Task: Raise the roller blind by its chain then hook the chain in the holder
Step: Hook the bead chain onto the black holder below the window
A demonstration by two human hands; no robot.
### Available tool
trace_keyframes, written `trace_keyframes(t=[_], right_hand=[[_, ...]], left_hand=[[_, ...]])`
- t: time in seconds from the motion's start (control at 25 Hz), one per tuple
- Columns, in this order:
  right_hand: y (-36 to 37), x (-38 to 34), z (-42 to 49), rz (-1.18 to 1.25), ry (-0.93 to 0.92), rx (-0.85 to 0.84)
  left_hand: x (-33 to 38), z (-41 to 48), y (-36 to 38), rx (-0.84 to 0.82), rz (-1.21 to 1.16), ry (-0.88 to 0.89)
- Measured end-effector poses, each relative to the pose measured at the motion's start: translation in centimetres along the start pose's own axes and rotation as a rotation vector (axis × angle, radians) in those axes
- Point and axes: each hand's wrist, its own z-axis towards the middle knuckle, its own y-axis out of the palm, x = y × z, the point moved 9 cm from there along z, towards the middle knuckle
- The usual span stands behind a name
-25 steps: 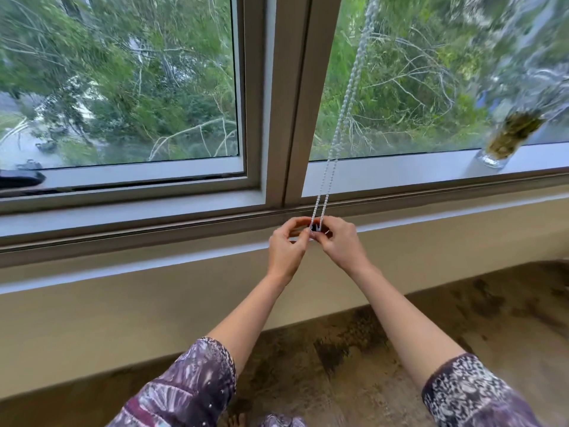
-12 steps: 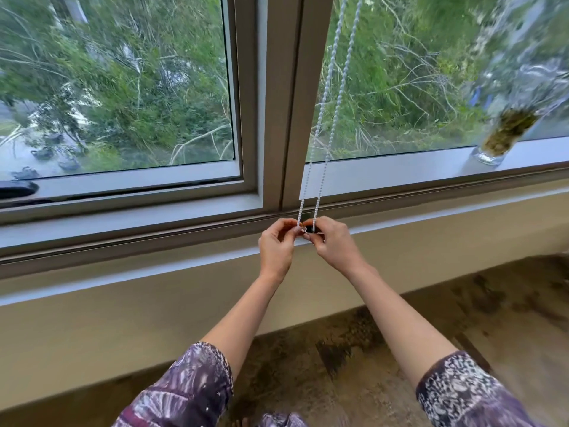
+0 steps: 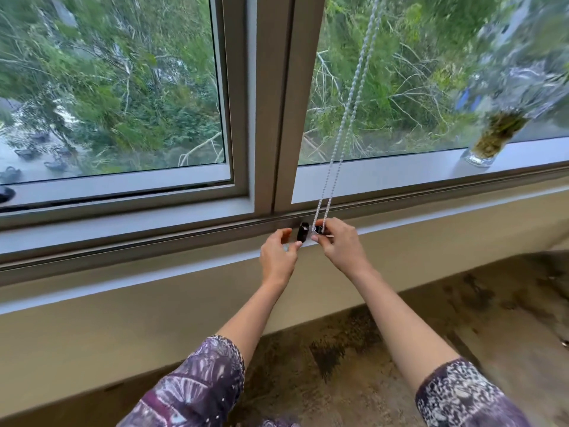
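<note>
A white bead chain (image 3: 345, 118) hangs in a double strand in front of the right window pane, down to the lower window frame. My right hand (image 3: 341, 245) pinches the bottom loop of the chain, together with a small dark piece (image 3: 319, 231) at my fingertips. A dark chain holder (image 3: 303, 232) sits on the frame just left of that loop. My left hand (image 3: 278, 254) is beside the holder with fingers apart, its thumb tip almost touching it, and holds nothing. The roller blind itself is out of view above.
A glass vase with green plant stems (image 3: 489, 140) stands on the sill at the right. The grey centre post of the window frame (image 3: 277, 103) rises left of the chain. Below are a beige low wall (image 3: 154, 318) and a mottled stone floor (image 3: 462, 303).
My hands, which were pressed together on the chain's bottom loop, have parted. The left hand has let go and moved left, uncovering the dark holder. The right hand keeps the chain.
</note>
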Motion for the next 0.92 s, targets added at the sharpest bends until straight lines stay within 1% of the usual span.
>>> trace_keyframes(t=[0.16,0.32,0.48,0.6,0.72,0.8,0.92], right_hand=[[-0.2,0.8,0.8,0.004,0.062,0.025],[-0.6,1.3,1.6,-0.054,0.092,0.029],[-0.2,2.3,2.2,-0.042,0.126,0.002],[-0.1,2.4,2.2,-0.039,0.128,0.006],[0.2,2.4,1.8,0.013,0.108,0.002],[0.3,1.9,1.5,0.031,0.054,0.002],[0.3,1.4,1.0,0.067,0.011,-0.011]], left_hand=[[0.8,0.5,2.1,-0.015,0.139,0.032],[0.9,1.3,2.7,0.052,0.223,-0.033],[1.3,1.6,2.9,0.092,0.311,-0.1],[1.3,1.6,3.0,0.115,0.314,-0.104],[1.1,1.2,2.8,0.105,0.279,0.01],[1.4,0.8,2.1,0.104,0.221,0.114],[1.5,-0.1,0.8,0.085,0.165,0.213]])
